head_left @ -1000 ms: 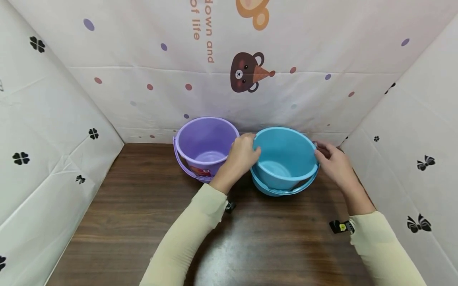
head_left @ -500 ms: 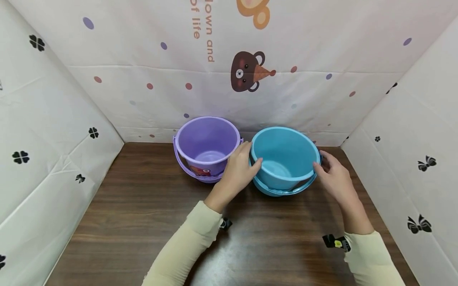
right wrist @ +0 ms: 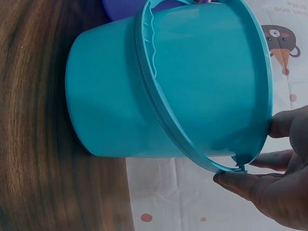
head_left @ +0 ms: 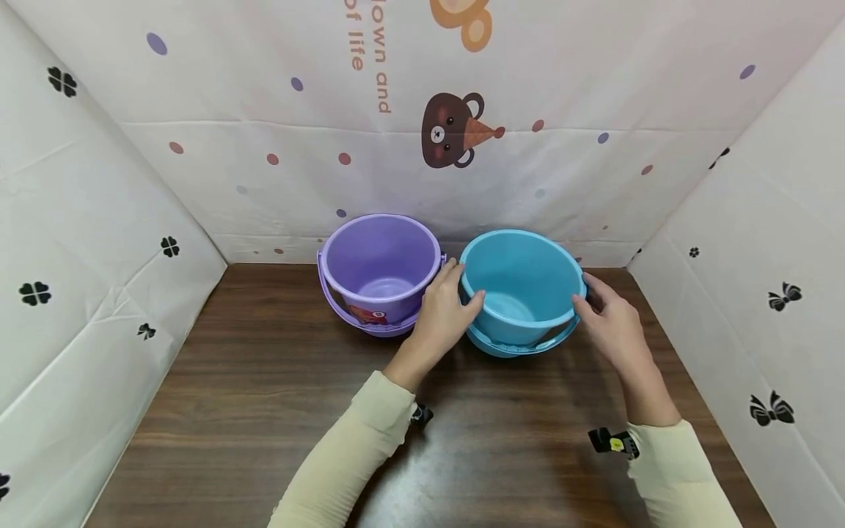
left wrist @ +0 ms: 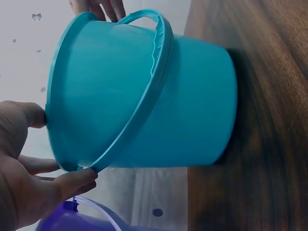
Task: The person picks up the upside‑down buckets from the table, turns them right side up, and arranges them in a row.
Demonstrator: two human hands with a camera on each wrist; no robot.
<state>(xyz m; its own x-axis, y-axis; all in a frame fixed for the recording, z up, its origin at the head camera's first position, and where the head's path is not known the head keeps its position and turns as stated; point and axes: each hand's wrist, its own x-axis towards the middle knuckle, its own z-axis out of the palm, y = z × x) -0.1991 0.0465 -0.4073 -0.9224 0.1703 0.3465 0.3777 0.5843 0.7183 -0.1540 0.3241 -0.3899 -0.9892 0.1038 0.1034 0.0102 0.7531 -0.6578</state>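
Observation:
A turquoise bucket [head_left: 521, 275] stands upright on the wooden table, its handle [left wrist: 144, 103] hanging down on the near side. My left hand [head_left: 444, 308] holds its left rim, thumb on the near edge and fingers by the handle joint. On the opposite side my right hand [head_left: 614, 323] holds the rim the same way; the right wrist view shows the thumb on the rim and a finger at the handle's pivot [right wrist: 239, 168]. Close by on the left is a purple bucket [head_left: 383, 257], partly behind my left hand. Both buckets look empty inside.
A white sheet with printed bears and dots [head_left: 277, 183] forms the back wall right behind the buckets. More printed sheets [head_left: 726, 293] close off the left and right sides. Dark brown wooden table [head_left: 264, 411] extends in front of the buckets.
Both hands have slid along the turquoise bucket's rim toward me, the left from farther back. The bucket has barely shifted in the head view, which also moved slightly. The purple bucket stays put.

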